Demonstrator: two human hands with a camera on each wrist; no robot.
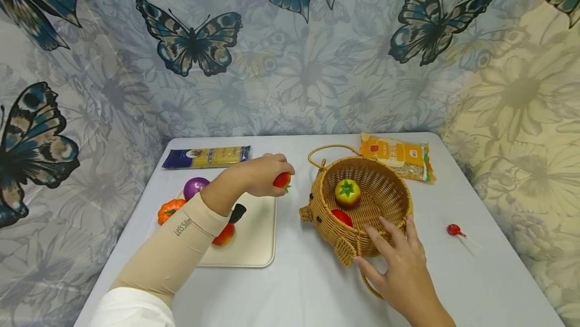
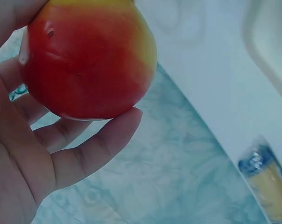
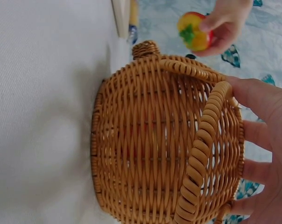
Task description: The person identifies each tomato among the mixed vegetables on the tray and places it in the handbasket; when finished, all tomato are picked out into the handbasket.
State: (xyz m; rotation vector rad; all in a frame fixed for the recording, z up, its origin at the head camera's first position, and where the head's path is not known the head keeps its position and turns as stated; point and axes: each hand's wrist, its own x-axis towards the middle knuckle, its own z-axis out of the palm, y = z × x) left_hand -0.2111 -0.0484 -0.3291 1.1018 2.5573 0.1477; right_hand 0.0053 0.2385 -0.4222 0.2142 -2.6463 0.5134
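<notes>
My left hand [image 1: 267,175] grips a red-and-yellow toy tomato [image 2: 92,60] with a green leafy top. It is in the air between the cream tray [image 1: 254,256] and the wicker basket [image 1: 335,229]. Spread fingers of my right hand [image 1: 401,266] rest on the basket's near rim, the thumb lower on the outer side. The right wrist view shows the thumb against the rim beside the handle [image 3: 201,140]. Inside the basket lie a yellow tomato-like fruit [image 1: 348,193] with a green star top and a red item [image 1: 342,217], partly hidden by the wall.
On the tray, partly behind my left arm, are a purple round item [image 1: 196,187], an orange pumpkin [image 1: 169,210], a red fruit [image 1: 224,236] and something black [image 1: 237,212]. Behind lie a pasta pack [image 1: 206,157] and an orange bag [image 1: 399,157]. A red lollipop [image 1: 454,230] lies right.
</notes>
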